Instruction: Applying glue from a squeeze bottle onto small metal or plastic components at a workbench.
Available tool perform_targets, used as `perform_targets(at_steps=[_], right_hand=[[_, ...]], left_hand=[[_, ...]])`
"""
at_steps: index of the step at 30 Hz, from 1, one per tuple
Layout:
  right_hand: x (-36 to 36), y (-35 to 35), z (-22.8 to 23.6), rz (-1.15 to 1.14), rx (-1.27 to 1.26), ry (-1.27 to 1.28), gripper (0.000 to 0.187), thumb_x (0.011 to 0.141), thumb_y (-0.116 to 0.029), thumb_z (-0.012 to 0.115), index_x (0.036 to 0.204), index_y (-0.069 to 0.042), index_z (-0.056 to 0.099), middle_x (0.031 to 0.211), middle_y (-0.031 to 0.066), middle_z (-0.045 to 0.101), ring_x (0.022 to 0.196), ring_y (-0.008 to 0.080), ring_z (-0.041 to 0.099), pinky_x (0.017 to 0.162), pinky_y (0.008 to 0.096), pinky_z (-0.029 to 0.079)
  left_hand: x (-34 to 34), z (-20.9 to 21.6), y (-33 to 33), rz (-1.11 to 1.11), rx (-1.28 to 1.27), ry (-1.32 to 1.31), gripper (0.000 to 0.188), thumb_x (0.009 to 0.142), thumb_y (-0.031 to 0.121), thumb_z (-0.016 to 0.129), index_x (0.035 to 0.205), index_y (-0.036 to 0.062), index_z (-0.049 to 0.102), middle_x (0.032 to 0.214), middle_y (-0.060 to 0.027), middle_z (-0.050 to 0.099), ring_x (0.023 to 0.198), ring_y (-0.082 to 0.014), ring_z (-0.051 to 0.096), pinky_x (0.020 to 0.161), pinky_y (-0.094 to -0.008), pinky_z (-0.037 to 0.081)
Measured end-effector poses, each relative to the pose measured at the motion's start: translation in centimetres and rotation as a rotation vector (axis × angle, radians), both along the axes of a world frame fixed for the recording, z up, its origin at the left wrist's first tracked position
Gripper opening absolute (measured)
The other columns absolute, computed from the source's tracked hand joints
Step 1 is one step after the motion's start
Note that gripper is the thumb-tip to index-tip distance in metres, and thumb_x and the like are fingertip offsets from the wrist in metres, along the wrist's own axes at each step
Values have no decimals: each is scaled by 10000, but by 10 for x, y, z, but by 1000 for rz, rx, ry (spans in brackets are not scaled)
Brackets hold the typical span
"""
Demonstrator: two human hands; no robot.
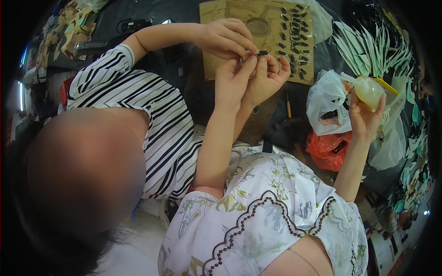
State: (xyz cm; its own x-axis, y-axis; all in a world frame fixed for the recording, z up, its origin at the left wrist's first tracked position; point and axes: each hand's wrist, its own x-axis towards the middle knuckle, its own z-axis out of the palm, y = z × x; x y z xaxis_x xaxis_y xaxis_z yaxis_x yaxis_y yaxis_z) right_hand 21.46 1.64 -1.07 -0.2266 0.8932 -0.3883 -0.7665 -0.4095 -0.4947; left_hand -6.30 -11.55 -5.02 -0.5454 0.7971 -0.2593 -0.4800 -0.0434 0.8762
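My right hand [363, 115] holds a rounded, translucent squeeze bottle [368, 94] with yellowish contents, its nozzle pointing left. My left hand [234, 78] reaches up at the centre, thumb and finger closed together. Whatever lies between those fingertips is too small to make out. Close by, a co-worker's hand [223, 39] comes in from the left, fingertips meeting mine. The co-worker's other hand [264, 80] shows partly behind my left wrist. Among the fingertips is a small black piece [262, 53], apparently in the co-worker's fingers.
A brown cardboard sheet [230, 11] bears several small black shiny pieces [294, 34] in rows. White plastic bags [327, 106] and a red bag [328, 149] lie near my right arm. Pale green strips [368, 50] fan out at far right. The striped-shirted co-worker [152, 101] sits close at left.
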Motion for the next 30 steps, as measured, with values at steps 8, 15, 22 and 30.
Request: perform_targets(at_steps=[8,15,22,30], right_hand=[[7,1,-1,-13,-1,-20,472,776,-273,600,1151,-45,427,1181,152,459,1103,321,440,901,495,387],[-2,0,-3,17,-18,-13,441,780,-275,595,1133,-56,449,1166,141,476,1086,316,458,876,489,410],[-18,-1,39,98,283,-41,404,809,-314,552,1117,-67,466,1141,106,501,1046,256,499,856,448,435],[-57,21,64,-165,558,-439,451,794,-374,546,1145,-104,462,1117,67,515,1050,222,496,882,411,421]], left_hand=[[1,7,11,19,-17,-69,154,803,93,578,912,-15,592,855,-10,580,762,-52,518,657,-170,403],[-8,4,10,72,51,-44,138,769,71,611,878,-15,602,834,-9,584,759,-48,519,654,-166,399],[10,46,13,152,36,165,62,744,3,602,780,-47,610,709,-37,595,653,-85,539,630,-173,422],[27,89,18,60,97,99,38,732,-6,603,705,-30,593,606,-9,562,525,-32,483,509,-147,362]])
